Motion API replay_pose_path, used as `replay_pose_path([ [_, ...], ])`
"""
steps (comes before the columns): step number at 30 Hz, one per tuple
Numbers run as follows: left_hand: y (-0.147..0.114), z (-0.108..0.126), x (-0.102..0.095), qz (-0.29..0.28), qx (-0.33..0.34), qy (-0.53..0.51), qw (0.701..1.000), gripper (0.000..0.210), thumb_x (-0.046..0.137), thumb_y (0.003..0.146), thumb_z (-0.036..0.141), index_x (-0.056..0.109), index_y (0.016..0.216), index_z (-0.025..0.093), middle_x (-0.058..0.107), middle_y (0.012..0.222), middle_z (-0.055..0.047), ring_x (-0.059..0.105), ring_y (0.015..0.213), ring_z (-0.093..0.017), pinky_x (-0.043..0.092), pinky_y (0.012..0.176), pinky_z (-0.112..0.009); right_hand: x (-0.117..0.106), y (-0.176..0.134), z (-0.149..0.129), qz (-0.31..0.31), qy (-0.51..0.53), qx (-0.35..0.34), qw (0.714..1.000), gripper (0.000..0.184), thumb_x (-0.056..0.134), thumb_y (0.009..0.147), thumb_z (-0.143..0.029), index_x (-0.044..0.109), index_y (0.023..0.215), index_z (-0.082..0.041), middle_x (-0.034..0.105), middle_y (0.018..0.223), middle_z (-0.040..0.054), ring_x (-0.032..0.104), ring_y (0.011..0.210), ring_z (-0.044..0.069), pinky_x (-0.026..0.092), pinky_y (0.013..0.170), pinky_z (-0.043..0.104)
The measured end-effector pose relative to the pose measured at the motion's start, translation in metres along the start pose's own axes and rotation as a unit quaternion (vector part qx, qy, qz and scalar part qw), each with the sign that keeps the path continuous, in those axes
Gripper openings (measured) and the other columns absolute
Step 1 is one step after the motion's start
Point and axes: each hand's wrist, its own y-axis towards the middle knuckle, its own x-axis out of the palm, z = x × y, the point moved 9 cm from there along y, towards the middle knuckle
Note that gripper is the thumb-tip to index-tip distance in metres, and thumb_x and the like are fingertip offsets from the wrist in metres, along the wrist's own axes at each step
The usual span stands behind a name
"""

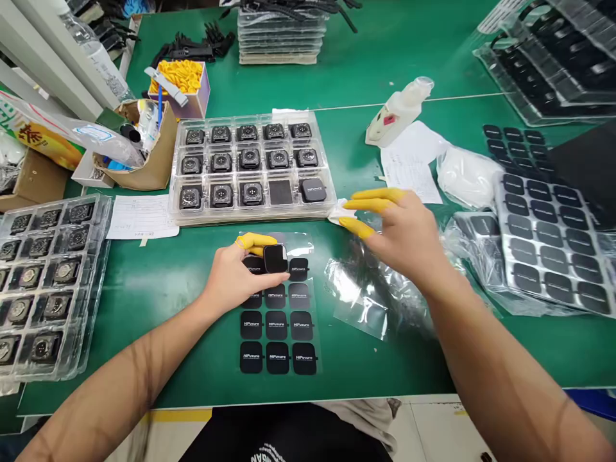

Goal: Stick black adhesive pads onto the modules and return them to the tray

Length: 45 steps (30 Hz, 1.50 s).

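My left hand (240, 273), with yellow finger cots, grips a smartwatch body (276, 258) between thumb and fingers, its dark glossy face up. Beneath it lies a clear sheet of black square "HiFuture" stickers (276, 325), partly covered by the hand. My right hand (394, 224), also in yellow finger cots, has a crumpled white cloth (341, 211) between thumb and fingertips, beside the tray's front right corner. The clear plastic tray (260, 213) holds rows of watch bodies, most back up. One front-row slot (280, 192) has no watch; beside it a watch (313, 190) bears a black sticker.
Left stands another tray of watches (48, 282). A box of yellow finger cots (185, 83) and a cardboard box (154, 144) sit behind. A white bottle (399, 112) stands back right. Right lie clear plastic film (366, 295) and sticker sheets (553, 231).
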Motion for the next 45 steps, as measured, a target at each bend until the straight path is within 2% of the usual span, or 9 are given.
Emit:
replay_pose_path([
  [5,0.000,0.001,-0.001,0.007,0.011,-0.010,1.000,0.050,0.096,0.065,0.033,0.076,0.109,0.022,0.081,0.109,-0.006,0.079,0.098,-0.023,0.065,0.096,-0.039,0.012,0.011,-0.012,-0.075,-0.004,0.002,0.997,0.024,0.070,0.092,-0.046,0.082,0.084,-0.026,0.075,0.082,0.0089,0.067,0.080,0.028,0.050,0.072,0.044],
  [10,0.000,0.000,0.002,-0.012,0.014,-0.015,1.000,0.048,0.095,0.064,0.029,0.077,0.108,0.021,0.082,0.105,-0.004,0.080,0.093,-0.023,0.066,0.090,-0.036,0.014,-0.025,-0.107,-0.107,0.216,-0.144,0.960,0.009,0.074,0.094,-0.036,0.082,0.091,-0.034,0.079,0.091,0.0044,0.071,0.082,0.023,0.056,0.074,0.039],
  [13,0.000,0.000,0.004,-0.020,0.018,-0.020,0.999,0.049,0.094,0.065,0.027,0.077,0.111,0.021,0.083,0.102,-0.003,0.080,0.091,-0.023,0.066,0.088,-0.035,0.025,-0.031,-0.135,-0.075,0.175,-0.201,0.961,0.014,0.068,0.097,-0.030,0.082,0.097,-0.030,0.076,0.095,0.0067,0.070,0.084,0.021,0.054,0.069,0.035],
  [19,0.000,0.001,0.003,-0.011,0.020,-0.006,1.000,0.048,0.095,0.063,0.026,0.079,0.108,0.023,0.083,0.101,-0.002,0.080,0.088,-0.021,0.065,0.087,-0.034,0.026,-0.032,-0.136,-0.002,0.157,-0.290,0.944,0.007,0.070,0.098,-0.024,0.077,0.098,-0.025,0.074,0.092,0.0044,0.068,0.080,0.016,0.053,0.065,0.028],
  [27,0.001,-0.005,0.002,-0.003,-0.005,-0.015,1.000,0.048,0.095,0.061,0.023,0.079,0.107,0.023,0.083,0.102,-0.003,0.080,0.094,-0.024,0.066,0.091,-0.036,0.027,-0.034,-0.135,0.035,0.172,-0.228,0.958,0.004,0.072,0.097,-0.026,0.073,0.094,-0.025,0.074,0.087,0.0029,0.069,0.076,0.016,0.055,0.066,0.028],
  [35,-0.001,-0.002,-0.002,0.035,0.018,-0.025,0.999,0.050,0.098,0.062,0.033,0.078,0.106,0.020,0.084,0.102,-0.006,0.082,0.092,-0.024,0.068,0.088,-0.036,-0.007,-0.024,-0.087,0.151,-0.048,-0.102,0.982,0.011,0.074,0.094,-0.031,0.076,0.098,-0.021,0.078,0.102,0.0138,0.071,0.095,0.030,0.057,0.080,0.047],
  [37,-0.004,0.001,-0.004,0.051,0.049,-0.013,0.997,0.050,0.099,0.062,0.033,0.078,0.106,0.020,0.084,0.101,-0.005,0.082,0.090,-0.024,0.069,0.088,-0.035,-0.011,-0.029,-0.094,0.164,0.027,-0.095,0.982,0.013,0.072,0.096,-0.027,0.075,0.106,-0.021,0.079,0.107,0.0125,0.073,0.100,0.029,0.060,0.085,0.048],
  [40,-0.009,0.012,-0.005,0.074,0.115,0.018,0.990,0.045,0.099,0.064,0.032,0.078,0.103,0.021,0.085,0.099,-0.004,0.082,0.088,-0.023,0.069,0.088,-0.034,0.018,-0.032,-0.094,0.047,0.211,0.012,0.976,0.016,0.069,0.098,-0.029,0.074,0.113,-0.025,0.080,0.105,0.0070,0.077,0.096,0.023,0.063,0.088,0.044],
  [45,-0.015,0.029,-0.004,0.086,0.207,0.056,0.973,0.041,0.098,0.066,0.030,0.078,0.101,0.022,0.085,0.096,-0.002,0.082,0.082,-0.021,0.070,0.081,-0.032,0.059,-0.046,-0.079,-0.025,0.445,0.209,0.870,0.041,0.089,0.078,-0.045,0.073,0.110,-0.026,0.080,0.100,0.0037,0.079,0.086,0.020,0.067,0.087,0.038],
])
